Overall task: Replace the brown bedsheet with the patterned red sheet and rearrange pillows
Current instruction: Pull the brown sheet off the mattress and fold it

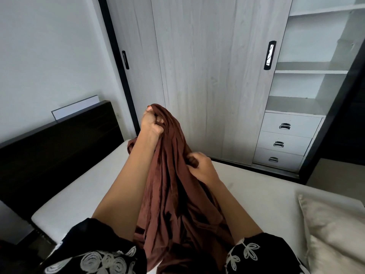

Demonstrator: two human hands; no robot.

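Over the bare mattress (79, 186), frame centre, brown bedsheet (169, 186) hangs bunched, left hand (151, 123) fisted on its top at 12 o'clock, right hand (201, 167) clenched on folds lower at 3 o'clock; trailing tail likely snags or drags pillow (333, 230) at 4 o'clock.

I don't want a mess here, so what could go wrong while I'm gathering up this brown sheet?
The brown sheet hangs in a long bunch from the left hand and right hand, so its trailing end might drag or tangle. A swing could also knock the pillow lying at the mattress edge.
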